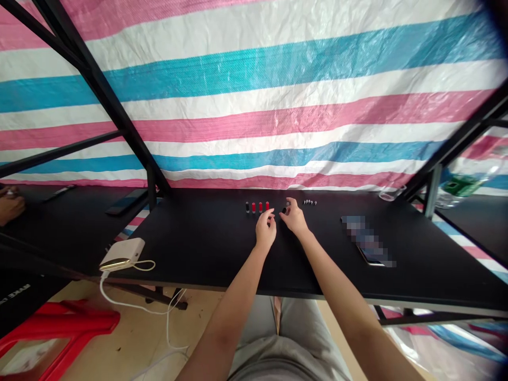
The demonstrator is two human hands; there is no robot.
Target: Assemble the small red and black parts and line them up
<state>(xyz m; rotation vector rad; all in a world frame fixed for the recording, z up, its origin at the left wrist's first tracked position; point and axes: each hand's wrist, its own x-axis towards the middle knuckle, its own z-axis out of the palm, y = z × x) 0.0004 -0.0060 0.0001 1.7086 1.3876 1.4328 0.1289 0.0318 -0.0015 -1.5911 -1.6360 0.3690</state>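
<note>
A short row of small upright cylinders stands on the black table: one black cylinder (247, 207) and several red cylinders (254, 208), with lighter ends. At the right end of this row, my left hand (265, 228) is just in front of the last red cylinder (267, 205). Its fingers are curved, with a gap between thumb and fingertips and nothing visible in them. My right hand (294, 218) has its thumb and fingers around another small black cylinder (284, 210), partly hidden by them. To its right lie several small silver metal pieces (309, 202).
A phone with a blurred screen (367, 241) lies at the right of the table (198, 238). A white box with a cable (123, 254) sits at the front left corner. A clear cup (392, 191) and plastic bottle (458, 185) are far right. Another person's hand (11, 205) shows far left.
</note>
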